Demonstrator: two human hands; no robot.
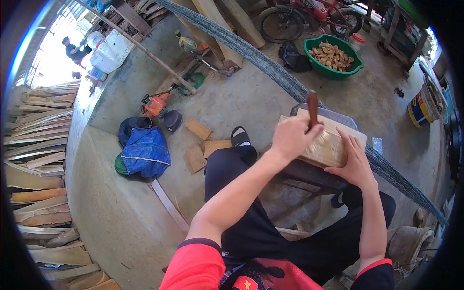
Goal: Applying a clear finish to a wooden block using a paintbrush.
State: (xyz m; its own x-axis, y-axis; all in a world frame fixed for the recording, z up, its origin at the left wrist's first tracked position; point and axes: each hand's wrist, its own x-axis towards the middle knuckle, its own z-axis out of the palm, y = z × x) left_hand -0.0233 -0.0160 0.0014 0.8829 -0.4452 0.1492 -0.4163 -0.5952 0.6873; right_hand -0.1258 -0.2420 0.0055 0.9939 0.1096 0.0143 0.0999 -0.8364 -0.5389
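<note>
My left hand is closed around a brush with a brown wooden handle. Its pale bristles meet the top of a light wooden block. At the block's right end is my right hand, fingers stretched over the top and thumb at the near edge, holding it. The block rests on a dark stool in front of my knees. A second light wooden piece shows under or behind it, partly hidden by my left hand.
A grey hammock stretches diagonally past the stool. Beyond it stand a green basin of wood chips and a red bicycle. Leftward lie wooden offcuts, a blue tarp, an orange motor tool and stacked planks.
</note>
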